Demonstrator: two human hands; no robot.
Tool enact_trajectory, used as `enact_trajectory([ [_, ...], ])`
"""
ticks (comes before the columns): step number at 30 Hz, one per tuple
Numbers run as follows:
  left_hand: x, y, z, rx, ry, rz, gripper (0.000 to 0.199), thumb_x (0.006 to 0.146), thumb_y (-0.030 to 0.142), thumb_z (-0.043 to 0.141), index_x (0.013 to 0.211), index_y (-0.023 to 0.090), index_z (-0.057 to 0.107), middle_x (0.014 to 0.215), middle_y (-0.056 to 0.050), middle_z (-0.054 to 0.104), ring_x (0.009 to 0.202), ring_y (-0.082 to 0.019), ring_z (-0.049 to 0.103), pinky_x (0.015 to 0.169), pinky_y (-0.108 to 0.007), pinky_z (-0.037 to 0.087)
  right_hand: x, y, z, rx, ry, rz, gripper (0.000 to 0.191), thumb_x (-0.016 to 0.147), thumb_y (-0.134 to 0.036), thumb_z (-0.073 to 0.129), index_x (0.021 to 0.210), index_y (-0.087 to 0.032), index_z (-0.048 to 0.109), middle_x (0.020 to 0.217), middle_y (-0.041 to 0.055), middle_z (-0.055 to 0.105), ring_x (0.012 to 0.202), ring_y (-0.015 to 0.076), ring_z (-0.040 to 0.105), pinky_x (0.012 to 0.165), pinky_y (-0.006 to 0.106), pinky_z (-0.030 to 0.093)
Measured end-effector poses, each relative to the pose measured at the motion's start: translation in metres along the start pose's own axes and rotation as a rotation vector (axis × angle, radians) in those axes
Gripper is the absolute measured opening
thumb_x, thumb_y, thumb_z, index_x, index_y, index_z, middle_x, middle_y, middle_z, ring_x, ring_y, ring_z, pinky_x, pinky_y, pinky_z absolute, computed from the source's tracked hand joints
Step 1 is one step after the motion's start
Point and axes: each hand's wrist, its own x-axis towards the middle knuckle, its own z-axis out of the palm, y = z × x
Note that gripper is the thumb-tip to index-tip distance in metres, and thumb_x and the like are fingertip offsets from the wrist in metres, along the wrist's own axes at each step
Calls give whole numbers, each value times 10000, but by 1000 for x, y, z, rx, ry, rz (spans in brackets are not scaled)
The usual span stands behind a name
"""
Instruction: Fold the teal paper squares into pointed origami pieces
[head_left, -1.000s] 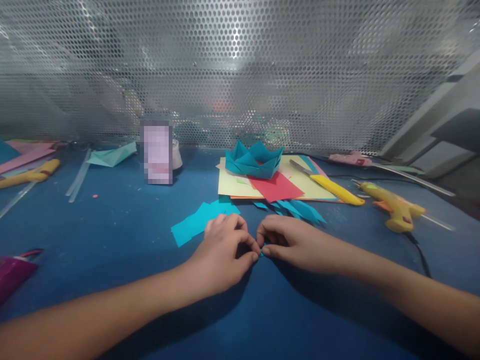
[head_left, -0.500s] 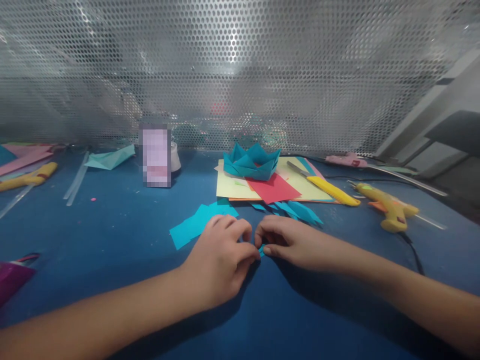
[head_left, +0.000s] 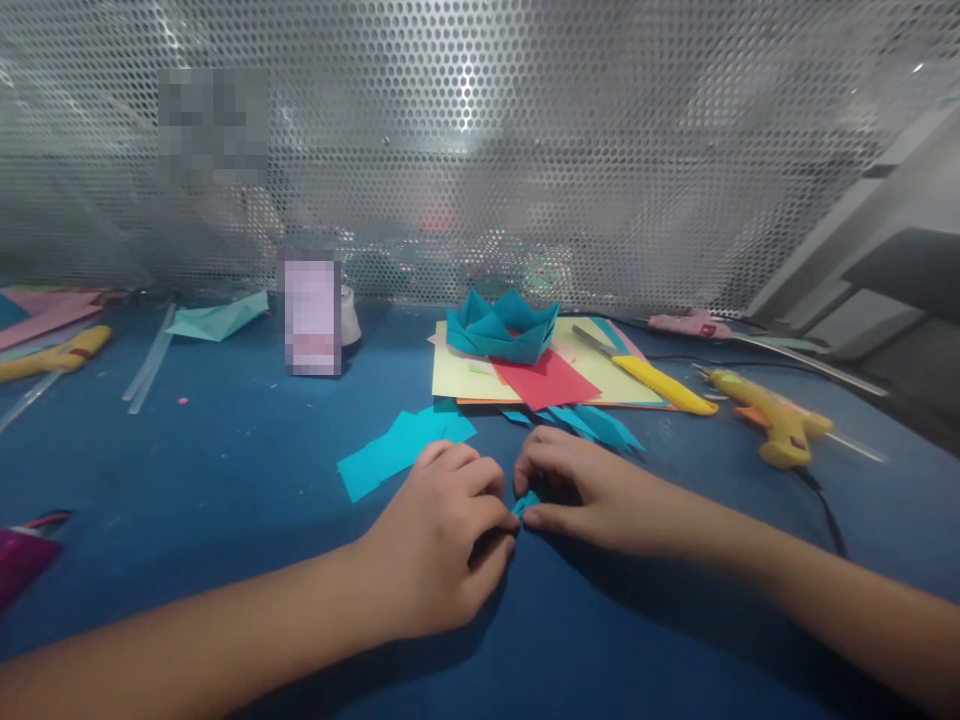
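A small folded piece of blue paper (head_left: 528,501) is pinched between my two hands, just above the blue table. My left hand (head_left: 457,535) grips its left end with thumb and fingertips. On the other side, my right hand (head_left: 574,490) holds it between thumb and curled fingers, which hide part of it. Behind my left hand lie flat blue paper pieces (head_left: 390,452), partly overlapping. Several narrow folded blue paper pieces (head_left: 604,427) lie beyond my right hand. Further back, a blue folded-paper ring with pointed peaks (head_left: 504,328) sits on a stack of coloured sheets (head_left: 457,375).
A red paper (head_left: 551,378) and a yellow utility knife (head_left: 664,385) with its blade out lie on the stack. At right rests a yellow glue gun (head_left: 784,415) with a cable. Another yellow glue gun (head_left: 67,355) lies far left. A perforated metal panel (head_left: 480,130) stands behind.
My hands have shifted slightly toward me, and more of the small blue piece shows between them. My left fingers have bent a little differently. The other things stay put.
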Motion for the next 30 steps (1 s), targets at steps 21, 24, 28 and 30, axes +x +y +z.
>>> enact_trajectory([
  [21, 4, -10, 2, -517, 52, -334, 40, 831, 162, 552, 863, 179, 570, 697, 37, 556, 615, -103, 502, 587, -213, 395, -2, 1, 15, 185, 256, -96, 75, 816, -222, 586, 812, -179, 647, 763, 15, 664, 664, 125, 591, 620, 224, 458],
  [24, 4, -10, 2, -366, 60, -302, 116, 869, 208, 530, 770, 172, 579, 675, 28, 549, 618, -112, 476, 608, -230, 365, -3, 0, 16, 166, 304, -119, 84, 830, -233, 579, 810, -180, 641, 759, 14, 664, 662, 120, 588, 627, 218, 461],
  [28, 3, -6, 1, -296, 54, -256, 139, 879, 196, 496, 756, 165, 555, 678, 22, 535, 614, -115, 457, 598, -229, 341, -4, -3, 17, 201, 298, -121, 72, 819, -211, 567, 803, -178, 629, 738, 10, 646, 637, 113, 571, 606, 210, 455],
  [30, 3, -4, 1, -280, 48, -255, 141, 872, 184, 490, 742, 164, 542, 666, 23, 522, 605, -115, 449, 582, -225, 330, -5, -3, 19, 266, 268, -83, 79, 809, -237, 575, 804, -173, 621, 740, 13, 631, 608, 110, 559, 566, 207, 450],
])
